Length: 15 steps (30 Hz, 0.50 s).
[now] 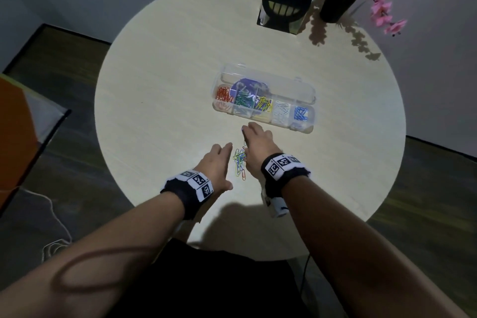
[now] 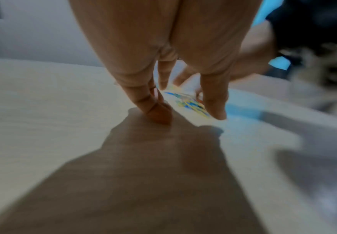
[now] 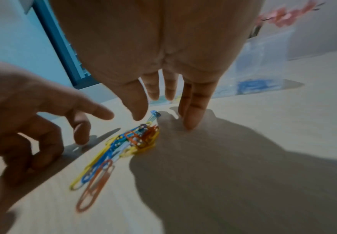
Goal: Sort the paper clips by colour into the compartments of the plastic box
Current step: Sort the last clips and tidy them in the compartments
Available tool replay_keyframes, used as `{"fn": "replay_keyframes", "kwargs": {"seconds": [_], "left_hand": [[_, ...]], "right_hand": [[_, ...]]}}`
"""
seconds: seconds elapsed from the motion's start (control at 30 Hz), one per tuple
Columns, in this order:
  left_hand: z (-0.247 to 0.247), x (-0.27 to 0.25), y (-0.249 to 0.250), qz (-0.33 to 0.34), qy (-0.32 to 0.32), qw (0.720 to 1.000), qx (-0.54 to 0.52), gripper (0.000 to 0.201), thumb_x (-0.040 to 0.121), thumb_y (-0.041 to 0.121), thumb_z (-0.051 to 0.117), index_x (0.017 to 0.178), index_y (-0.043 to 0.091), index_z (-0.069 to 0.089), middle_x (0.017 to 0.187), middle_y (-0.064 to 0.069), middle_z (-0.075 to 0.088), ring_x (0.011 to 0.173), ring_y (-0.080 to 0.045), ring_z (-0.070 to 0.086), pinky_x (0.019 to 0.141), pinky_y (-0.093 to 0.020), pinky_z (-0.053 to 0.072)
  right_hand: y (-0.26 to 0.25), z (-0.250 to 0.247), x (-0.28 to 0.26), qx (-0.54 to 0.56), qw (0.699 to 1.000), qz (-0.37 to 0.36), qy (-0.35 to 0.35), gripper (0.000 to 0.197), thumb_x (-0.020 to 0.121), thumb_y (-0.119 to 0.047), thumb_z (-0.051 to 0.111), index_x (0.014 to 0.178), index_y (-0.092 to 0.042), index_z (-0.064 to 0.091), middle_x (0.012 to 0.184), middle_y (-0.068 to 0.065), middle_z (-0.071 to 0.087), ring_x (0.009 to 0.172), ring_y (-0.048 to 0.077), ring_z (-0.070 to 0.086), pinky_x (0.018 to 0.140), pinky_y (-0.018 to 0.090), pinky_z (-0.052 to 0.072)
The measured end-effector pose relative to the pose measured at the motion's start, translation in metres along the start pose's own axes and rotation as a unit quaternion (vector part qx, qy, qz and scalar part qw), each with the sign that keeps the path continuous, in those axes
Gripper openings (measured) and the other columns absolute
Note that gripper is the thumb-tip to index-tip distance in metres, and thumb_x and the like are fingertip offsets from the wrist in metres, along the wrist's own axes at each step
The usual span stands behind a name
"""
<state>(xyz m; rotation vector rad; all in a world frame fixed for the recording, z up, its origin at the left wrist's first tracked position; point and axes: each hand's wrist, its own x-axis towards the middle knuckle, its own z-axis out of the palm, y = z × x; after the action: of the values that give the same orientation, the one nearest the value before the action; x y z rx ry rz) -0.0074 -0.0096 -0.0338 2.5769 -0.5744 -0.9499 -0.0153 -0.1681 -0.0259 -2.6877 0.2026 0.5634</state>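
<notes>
A mixed pile of paper clips (image 1: 240, 160) in yellow, blue, orange and white lies on the round table between my hands. The clear plastic box (image 1: 307, 93) stands open just beyond, with orange, green, yellow, white and blue clips in separate compartments. My left hand (image 1: 222, 160) is left of the pile, its fingers (image 2: 157, 110) straight and touching the table. My right hand (image 1: 254, 136) hovers over the far end of the pile (image 3: 127, 142) with fingers (image 3: 191, 117) pointing down. A blue clip (image 3: 154, 114) sits by its thumb tip, not pinched. The left wrist view is blurred.
A black smiling-face ornament (image 1: 285, 5) and a dark vase of pink flowers (image 1: 338, 2) stand at the far edge of the table (image 1: 167, 59). An orange object (image 1: 15, 136) and a white cable (image 1: 56, 227) are on the floor to the left.
</notes>
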Motion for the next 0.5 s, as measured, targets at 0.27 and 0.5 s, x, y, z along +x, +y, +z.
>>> {"fn": "replay_keyframes", "kwargs": {"seconds": [0.27, 0.5], "left_hand": [[0.002, 0.012, 0.017, -0.01, 0.042, 0.999, -0.022, 0.101, 0.064, 0.019, 0.083, 0.143, 0.015, 0.021, 0.128, -0.009, 0.036, 0.102, -0.037, 0.058, 0.082, -0.041, 0.048], [-0.001, 0.017, 0.019, 0.001, 0.045, 0.998, -0.046, 0.073, 0.063, 0.02, 0.083, 0.125, 0.009, 0.047, 0.12, -0.01, 0.041, 0.093, -0.034, 0.06, 0.082, -0.039, 0.048]], "right_hand": [[0.004, 0.006, -0.014, -0.009, 0.997, -0.051, -0.064, 0.073, 0.075, -0.011, 0.066, 0.139, -0.025, 0.033, 0.134, -0.001, 0.038, 0.117, 0.029, 0.038, 0.083, 0.04, 0.047], [-0.007, 0.016, -0.014, -0.026, 0.998, -0.009, -0.063, 0.075, 0.068, -0.014, 0.077, 0.131, -0.025, 0.039, 0.121, 0.005, 0.036, 0.11, 0.029, 0.04, 0.065, 0.035, 0.04]]}}
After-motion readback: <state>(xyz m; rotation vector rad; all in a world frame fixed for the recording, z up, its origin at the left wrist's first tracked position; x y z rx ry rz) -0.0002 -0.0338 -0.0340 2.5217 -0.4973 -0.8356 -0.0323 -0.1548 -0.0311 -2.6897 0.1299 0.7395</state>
